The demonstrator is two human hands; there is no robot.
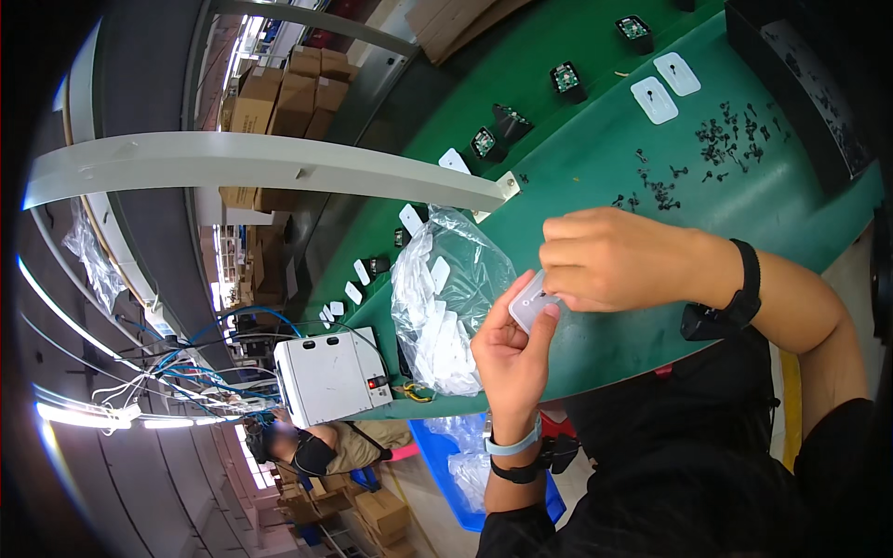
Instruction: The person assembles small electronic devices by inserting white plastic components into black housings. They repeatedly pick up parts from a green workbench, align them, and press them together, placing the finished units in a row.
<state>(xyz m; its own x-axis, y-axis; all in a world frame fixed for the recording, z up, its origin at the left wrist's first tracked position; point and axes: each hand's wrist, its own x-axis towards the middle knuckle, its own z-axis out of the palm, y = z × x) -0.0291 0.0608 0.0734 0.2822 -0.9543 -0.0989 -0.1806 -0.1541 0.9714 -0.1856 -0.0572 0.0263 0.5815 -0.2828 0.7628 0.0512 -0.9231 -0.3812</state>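
- The left hand point(510, 358) pinched a white rounded-corner cover plate point(526, 303) between thumb and fingers, held up over the green bench point(595, 149); so narrow a grip could have slipped if pushed hard from one side.
- The right hand point(605, 260) had its fingers bunched together against the plate; what they pinched, if anything, I could not tell, and a part seated crookedly there could have gone unnoticed behind them.
- A clear plastic bag point(479, 256) with more white plates point(442, 339) in it lay just left of the hands; a wrist snagging its loose film might have spilled them.
- Beyond the right hand, small black stemmed parts point(714, 139) lay scattered in the open; a careless sweep of the arm could have mixed or lost some.
- Farthest off, black housings point(512, 123) stood with circuit boards point(565, 77) exposed, so a knock or falling part might have damaged one.
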